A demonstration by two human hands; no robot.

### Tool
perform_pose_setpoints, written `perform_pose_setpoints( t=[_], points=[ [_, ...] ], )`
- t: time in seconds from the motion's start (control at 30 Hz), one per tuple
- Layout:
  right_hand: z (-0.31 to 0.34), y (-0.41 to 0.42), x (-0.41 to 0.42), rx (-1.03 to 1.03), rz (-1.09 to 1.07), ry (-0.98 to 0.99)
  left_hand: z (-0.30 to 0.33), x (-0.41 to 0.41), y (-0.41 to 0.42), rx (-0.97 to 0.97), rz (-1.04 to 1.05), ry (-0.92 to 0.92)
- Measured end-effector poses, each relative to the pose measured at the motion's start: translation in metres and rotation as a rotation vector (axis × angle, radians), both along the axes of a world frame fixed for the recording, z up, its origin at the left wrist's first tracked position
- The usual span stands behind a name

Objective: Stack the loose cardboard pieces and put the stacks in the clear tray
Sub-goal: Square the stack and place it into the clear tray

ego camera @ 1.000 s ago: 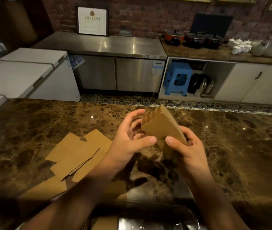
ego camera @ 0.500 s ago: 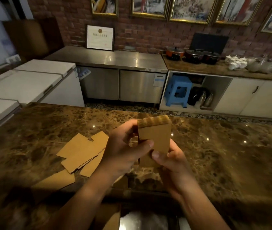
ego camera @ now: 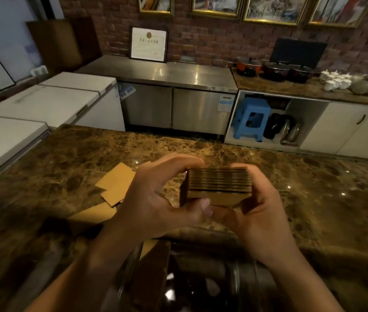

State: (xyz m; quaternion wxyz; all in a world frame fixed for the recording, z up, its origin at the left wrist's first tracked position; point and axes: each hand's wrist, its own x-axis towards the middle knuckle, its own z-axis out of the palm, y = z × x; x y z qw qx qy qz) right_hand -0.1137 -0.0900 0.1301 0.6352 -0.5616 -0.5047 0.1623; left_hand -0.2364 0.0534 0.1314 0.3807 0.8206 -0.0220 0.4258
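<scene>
Both hands [ego camera: 156,199] grip cardboard stack [ego camera: 220,184] (edges aligned), above counter [ego camera: 313,199]

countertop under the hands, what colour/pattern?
Dark brown marble countertop with lighter tan veining and mottling, glossy; head view, the only one, shows it.

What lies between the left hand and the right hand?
In the head view, the cardboard stack sits between the left hand and the right hand, gripped by both.
</scene>
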Motion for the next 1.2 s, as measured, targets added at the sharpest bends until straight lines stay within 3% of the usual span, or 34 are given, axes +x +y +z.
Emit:
perform_pose_setpoints(
  t=[0.2, 0.33, 0.4, 0.5, 0.6, 0.7, 0.77, 1.0, 1.2],
  points=[
    [-0.020, -0.013, -0.018, -0.189, 0.080, 0.106, -0.034, -0.024, -0.019, -0.395, -0.012, 0.206],
    [-0.052, -0.015, -0.025, -0.398, 0.038, 0.336, -0.062, -0.043, -0.014, -0.662, -0.038, 0.494],
    [-0.071, -0.018, -0.026, -0.536, 0.033, 0.431, -0.075, -0.059, -0.006, -0.730, 0.001, 0.551],
    [-0.090, -0.023, -0.028, -0.750, -0.010, 0.569, -0.092, -0.082, 0.011, -0.707, 0.220, 0.568],
    [-0.108, -0.025, -0.031, -0.948, -0.001, 0.565, -0.110, -0.094, 0.016, -0.813, 0.339, 0.648],
    [-0.118, -0.019, -0.035, -1.081, -0.036, 0.485, -0.125, -0.099, 0.012, -0.976, 0.265, 0.778],
    [-0.121, -0.013, -0.038, -1.107, -0.051, 0.504, -0.131, -0.101, 0.011, -0.972, 0.225, 0.837],
    [-0.136, 0.005, -0.045, -1.190, -0.136, 0.409, -0.126, -0.101, 0.009, -0.694, 0.131, 0.871],
    [-0.133, 0.021, -0.058, -1.233, -0.134, 0.066, -0.128, -0.107, 0.013, -0.730, 0.125, 0.884]
  ],
)
